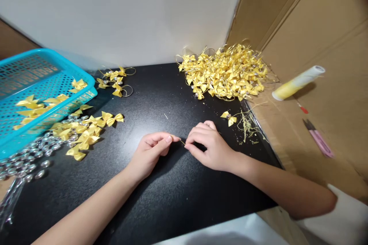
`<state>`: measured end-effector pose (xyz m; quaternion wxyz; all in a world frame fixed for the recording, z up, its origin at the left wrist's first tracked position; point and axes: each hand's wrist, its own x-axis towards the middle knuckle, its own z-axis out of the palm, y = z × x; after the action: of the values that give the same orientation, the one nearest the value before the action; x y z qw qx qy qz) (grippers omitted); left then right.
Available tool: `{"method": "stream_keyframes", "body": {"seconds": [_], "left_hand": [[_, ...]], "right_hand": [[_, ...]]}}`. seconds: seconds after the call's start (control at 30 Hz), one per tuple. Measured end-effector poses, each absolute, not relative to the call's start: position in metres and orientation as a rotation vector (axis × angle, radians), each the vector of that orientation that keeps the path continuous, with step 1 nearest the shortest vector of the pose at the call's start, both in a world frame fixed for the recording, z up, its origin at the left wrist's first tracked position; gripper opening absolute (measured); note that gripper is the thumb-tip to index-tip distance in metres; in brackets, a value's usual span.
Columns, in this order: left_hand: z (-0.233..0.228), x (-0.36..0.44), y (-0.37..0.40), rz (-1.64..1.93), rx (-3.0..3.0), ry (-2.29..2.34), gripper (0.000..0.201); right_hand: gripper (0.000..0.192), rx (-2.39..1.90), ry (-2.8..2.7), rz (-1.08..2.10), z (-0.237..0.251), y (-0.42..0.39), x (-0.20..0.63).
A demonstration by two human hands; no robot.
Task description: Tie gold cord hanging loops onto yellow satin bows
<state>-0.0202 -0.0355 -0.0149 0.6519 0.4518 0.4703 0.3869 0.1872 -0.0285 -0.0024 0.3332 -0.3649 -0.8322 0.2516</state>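
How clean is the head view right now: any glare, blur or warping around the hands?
Head view: even light, sharp at the centre; left hand and right hand pinch a thin gold thread, barely visible against the black mat. Soft shadows lie under the hands; no strong glare on the mat. Wide-lens warping bends the basket and the edges; the top-right corner darkens.

On the table [172, 199], the left hand [149, 153] and right hand [209, 145] meet at a short thread [182, 142] near the front. A basket [43, 84] holding bows sits far left, loose bows [83, 132] and beads [25, 160] beside it. Behind right lies a bow pile [227, 71]; scissors [317, 138] and a spool [297, 83] lie right, on cardboard [330, 115].
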Motion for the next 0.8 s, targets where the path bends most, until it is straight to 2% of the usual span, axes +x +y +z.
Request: {"method": "stream_keyframes", "body": {"seconds": [0.2, 0.33, 0.4, 0.5, 0.67, 0.8], "left_hand": [[-0.003, -0.010, -0.038, 0.796, 1.385, 1.205, 0.022], [0.001, -0.006, -0.042, 0.707, 1.654, 1.114, 0.020], [0.000, -0.006, -0.043, 0.686, 1.652, 1.085, 0.022], [-0.002, -0.008, -0.043, 0.702, 1.509, 1.102, 0.028], [-0.003, -0.010, -0.041, 0.765, 1.387, 1.102, 0.031], [-0.003, -0.010, -0.041, 0.756, 1.386, 1.085, 0.031]], "right_hand": [[0.018, -0.824, -2.242, 0.354, 0.001, -0.033, 0.187], [0.021, -0.889, -2.267, 0.325, 0.002, -0.032, 0.189], [0.020, -0.963, -2.236, 0.398, 0.001, -0.030, 0.189], [0.007, -1.082, -2.039, 0.571, 0.000, -0.029, 0.189], [0.013, -0.972, -1.934, 0.943, -0.001, -0.029, 0.186], [0.011, -0.911, -1.890, 1.015, -0.003, -0.028, 0.184]]}}
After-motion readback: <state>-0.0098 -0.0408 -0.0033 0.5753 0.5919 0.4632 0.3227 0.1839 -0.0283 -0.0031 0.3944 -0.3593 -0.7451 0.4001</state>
